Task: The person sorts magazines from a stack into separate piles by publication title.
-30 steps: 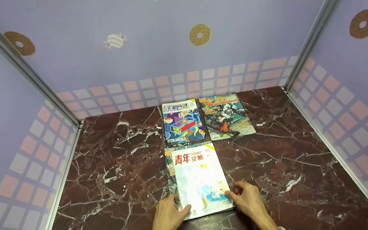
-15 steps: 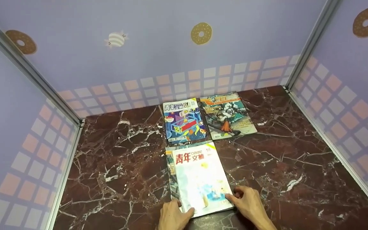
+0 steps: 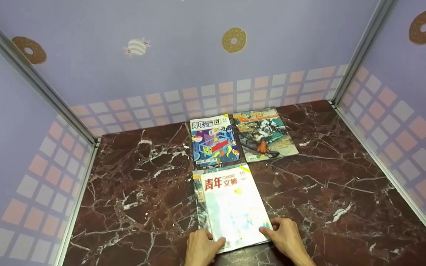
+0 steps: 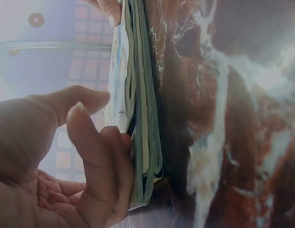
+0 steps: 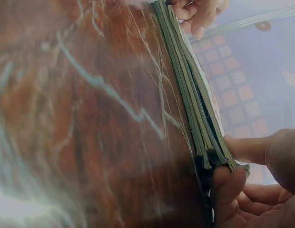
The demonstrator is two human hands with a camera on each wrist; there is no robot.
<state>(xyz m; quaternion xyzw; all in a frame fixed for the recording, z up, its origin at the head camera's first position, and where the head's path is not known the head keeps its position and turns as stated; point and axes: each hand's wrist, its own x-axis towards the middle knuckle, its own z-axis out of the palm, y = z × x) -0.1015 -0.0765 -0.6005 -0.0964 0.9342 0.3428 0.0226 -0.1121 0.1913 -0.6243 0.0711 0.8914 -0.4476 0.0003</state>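
A white-covered magazine (image 3: 235, 210) with red Chinese characters lies on top of a small stack near the front of the table in the head view. Beneath it, another magazine (image 3: 200, 203) sticks out along the left side. My left hand (image 3: 202, 246) holds the top magazine's lower left corner, thumb on the cover, fingers at the side edge. At the lower right edge my right hand (image 3: 287, 236) pinches it, thumb above and fingers beside. The right wrist view shows the thick stack edge (image 5: 190, 95), slightly parted near the right fingers. How many magazines each hand holds is hidden.
Behind the stack lie a blue-purple magazine (image 3: 216, 142) and, to its right, a teal-and-orange comic magazine (image 3: 264, 135). The dark red marbled table (image 3: 135, 207) is enclosed by lilac panels (image 3: 183, 74) at the back and both sides.
The left hand has shifted slightly right along the lower left corner. The right hand keeps its hold with little movement. The stack stays almost in place, and the head view has shifted slightly.
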